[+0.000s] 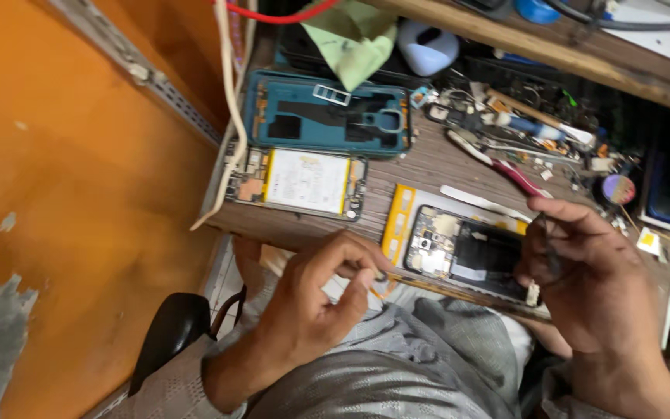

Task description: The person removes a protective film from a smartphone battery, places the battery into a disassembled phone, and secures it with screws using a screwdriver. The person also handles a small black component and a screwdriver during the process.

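An opened phone [459,252] with its circuit board and dark battery bay exposed lies at the near edge of the wooden bench [428,167], on a yellow-edged sheet. My left hand [323,299] hovers just left of it, thumb and fingers pinched on something small I cannot make out. My right hand [583,271] rests at the phone's right end and grips thin dark tweezers [548,248] pointing down at the phone's edge.
A second opened phone with a white battery [304,182] lies at the bench's left. A teal back shell [327,115] sits behind it, under a green cloth [354,39]. Red-handled pliers [505,167], a white pry tool and small parts clutter the right. An orange wall stands left.
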A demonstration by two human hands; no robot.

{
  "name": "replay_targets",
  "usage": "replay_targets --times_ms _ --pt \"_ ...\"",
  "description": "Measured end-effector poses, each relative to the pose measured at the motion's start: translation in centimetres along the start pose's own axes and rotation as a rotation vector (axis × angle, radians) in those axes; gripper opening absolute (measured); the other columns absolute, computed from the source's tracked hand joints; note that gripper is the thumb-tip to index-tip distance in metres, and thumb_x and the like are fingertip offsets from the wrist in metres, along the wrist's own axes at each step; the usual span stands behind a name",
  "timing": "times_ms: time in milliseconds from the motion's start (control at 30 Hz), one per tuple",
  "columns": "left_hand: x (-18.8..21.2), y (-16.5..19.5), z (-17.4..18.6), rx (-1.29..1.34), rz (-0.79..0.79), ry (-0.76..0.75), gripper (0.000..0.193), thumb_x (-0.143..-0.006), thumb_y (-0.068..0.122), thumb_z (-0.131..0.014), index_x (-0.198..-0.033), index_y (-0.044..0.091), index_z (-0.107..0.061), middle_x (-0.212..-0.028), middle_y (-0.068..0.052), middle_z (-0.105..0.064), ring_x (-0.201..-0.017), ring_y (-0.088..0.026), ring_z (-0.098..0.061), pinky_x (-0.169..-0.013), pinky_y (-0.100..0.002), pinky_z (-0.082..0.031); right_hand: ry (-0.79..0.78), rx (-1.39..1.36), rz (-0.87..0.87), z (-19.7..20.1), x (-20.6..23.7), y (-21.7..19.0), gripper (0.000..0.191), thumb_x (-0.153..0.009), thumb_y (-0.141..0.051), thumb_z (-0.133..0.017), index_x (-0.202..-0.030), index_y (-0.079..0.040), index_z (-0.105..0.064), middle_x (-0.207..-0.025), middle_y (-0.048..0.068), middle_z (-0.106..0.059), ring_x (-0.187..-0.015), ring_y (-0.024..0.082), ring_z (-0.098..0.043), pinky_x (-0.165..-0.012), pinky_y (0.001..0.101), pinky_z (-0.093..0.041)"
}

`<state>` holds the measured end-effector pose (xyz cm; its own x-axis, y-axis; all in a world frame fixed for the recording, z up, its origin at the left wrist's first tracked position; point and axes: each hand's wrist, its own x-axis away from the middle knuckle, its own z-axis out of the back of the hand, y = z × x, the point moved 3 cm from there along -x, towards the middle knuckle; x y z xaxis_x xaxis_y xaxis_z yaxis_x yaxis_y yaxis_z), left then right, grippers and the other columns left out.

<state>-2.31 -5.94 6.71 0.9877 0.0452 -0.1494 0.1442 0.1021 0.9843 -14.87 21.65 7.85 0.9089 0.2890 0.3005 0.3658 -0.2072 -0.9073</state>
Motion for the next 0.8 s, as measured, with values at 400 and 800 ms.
replay_targets --times_ms 400,800 --pt "1.1 -1.6 1.6 0.253 0.1 -0.088 0.017 -0.102 0.019 -0.055 -0.1 0.002 -0.058 -0.105 -0.01 -0.077 -0.092 -0.016 -0.074 -0.078 -0.031 -0.061 -0.174 1.367 0.369 -17.2 -7.4 -2.5 0.029 -0.084 -0.037 -0.081 -0.101 -0.013 -0.077 -0.076 0.005 -0.072 -0.059 0.018 -0.063 -0.059 0.0316 -0.05" --pt "0.9 -2.5 4.1 0.307 0.147 -0.035 0.017 -0.097 0.016 -0.056 -0.097 0.0 -0.06 -0.102 -0.011 -0.077 -0.084 -0.016 -0.071 -0.073 -0.031 -0.06 -0.355 1.742 0.876 -24.6 -9.2 -2.1 0.033 -0.075 -0.027 -0.079 -0.107 -0.021 -0.081 -0.093 0.005 -0.076 -0.071 0.031 -0.07 -0.061 0.0433 -0.056"
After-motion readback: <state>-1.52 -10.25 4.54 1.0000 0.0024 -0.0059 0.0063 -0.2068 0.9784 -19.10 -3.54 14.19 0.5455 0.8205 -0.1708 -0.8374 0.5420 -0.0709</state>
